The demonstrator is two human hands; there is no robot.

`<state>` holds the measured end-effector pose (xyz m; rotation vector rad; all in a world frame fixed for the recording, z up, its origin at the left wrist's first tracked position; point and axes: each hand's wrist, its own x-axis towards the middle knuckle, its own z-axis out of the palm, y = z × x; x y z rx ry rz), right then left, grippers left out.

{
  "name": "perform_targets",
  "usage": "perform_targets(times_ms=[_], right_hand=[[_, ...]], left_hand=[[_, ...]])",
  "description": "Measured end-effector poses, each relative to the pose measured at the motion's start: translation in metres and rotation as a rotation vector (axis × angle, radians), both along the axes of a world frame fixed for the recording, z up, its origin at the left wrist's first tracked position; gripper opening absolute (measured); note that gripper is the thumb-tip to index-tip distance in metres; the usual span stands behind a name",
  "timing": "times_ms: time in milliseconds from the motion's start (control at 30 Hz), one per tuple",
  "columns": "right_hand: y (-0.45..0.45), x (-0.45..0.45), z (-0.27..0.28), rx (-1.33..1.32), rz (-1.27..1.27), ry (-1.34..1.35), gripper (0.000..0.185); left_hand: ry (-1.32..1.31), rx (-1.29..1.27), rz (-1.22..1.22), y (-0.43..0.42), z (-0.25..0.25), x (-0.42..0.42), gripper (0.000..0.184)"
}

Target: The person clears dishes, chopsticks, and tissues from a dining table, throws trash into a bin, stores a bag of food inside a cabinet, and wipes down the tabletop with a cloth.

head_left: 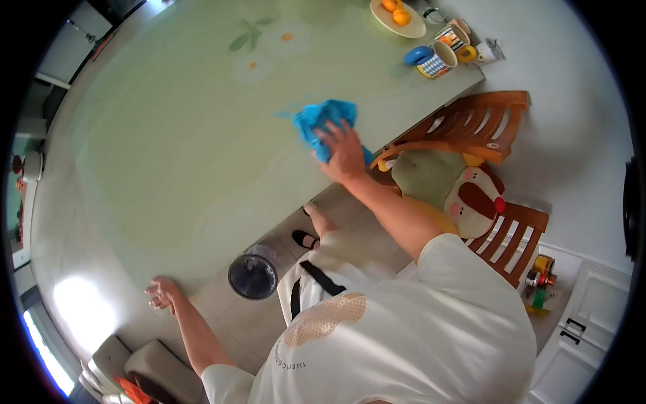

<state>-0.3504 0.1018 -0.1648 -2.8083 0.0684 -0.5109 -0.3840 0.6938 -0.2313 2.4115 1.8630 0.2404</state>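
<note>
My right hand (pixel 342 153) presses a crumpled blue cloth (pixel 314 126) against the pale green tabletop (pixel 195 155), close to the table's near edge. Its fingers lie over the bunched fabric, and part of the cloth hangs out beside the wrist. Off to the left, my left hand (pixel 163 295) is by the table's edge with its fingers loosely bent and apart. It holds nothing.
At the table's far right stand a plate (pixel 380 17) of oranges and several mugs (pixel 437 60). Wooden chairs (pixel 484 121), one with a cartoon cushion (pixel 474 202), are to the right. A dark round bin (pixel 253 277) stands on the floor (pixel 222 313).
</note>
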Motion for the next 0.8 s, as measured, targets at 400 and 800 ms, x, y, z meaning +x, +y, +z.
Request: perform_targets(times_ms=[400,800], right_hand=[[-0.046,0.040,-0.005,-0.126,0.223,-0.056,0.043],[0.090,0.013,0.000,-0.044,0.451,-0.033,0.044]], left_hand=[[0.001,-0.114,-0.052,-0.020,0.031,-0.012,0.078],[0.195,-0.480,-0.348,0.006,0.068,-0.035,0.096]])
